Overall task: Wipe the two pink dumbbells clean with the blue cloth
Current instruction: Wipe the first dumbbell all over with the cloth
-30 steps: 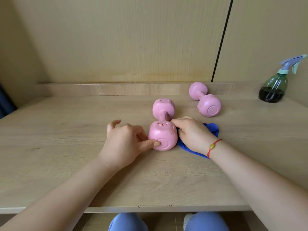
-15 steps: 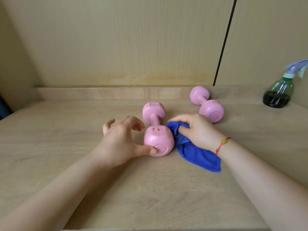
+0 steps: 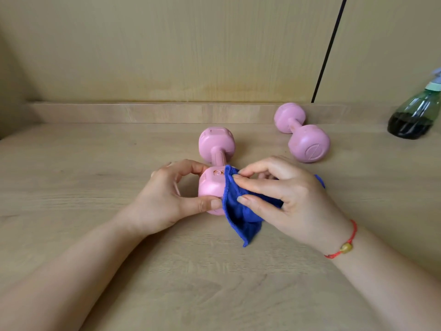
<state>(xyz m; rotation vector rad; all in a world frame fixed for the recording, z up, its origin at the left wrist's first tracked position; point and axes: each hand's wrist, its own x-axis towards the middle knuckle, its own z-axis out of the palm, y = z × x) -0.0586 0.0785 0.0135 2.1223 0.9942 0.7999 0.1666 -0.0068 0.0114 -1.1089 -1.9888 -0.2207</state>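
Now you are on the first of the two: your left hand (image 3: 167, 199) grips the closer head of the near dumbbell (image 3: 211, 187), thumb on its end face and fingers curled over the top, steadying it on the worktop (image 3: 95, 163). Your right hand (image 3: 293, 199) holds the blue cloth (image 3: 238, 211), fingers pressing it against the right side of that same head, a loose corner hanging toward the worktop. Wiping of this head looks under way. Next you need to carry the cloth round the head, along the narrow handle and over the farther head, turning the dumbbell with your left hand so no face is missed. The far dumbbell (image 3: 301, 137) lies untouched at the back right, well apart, near a spray bottle (image 3: 412, 115). Both dumbbells are matte pink with blocky, rounded heads, and no dirt shows.
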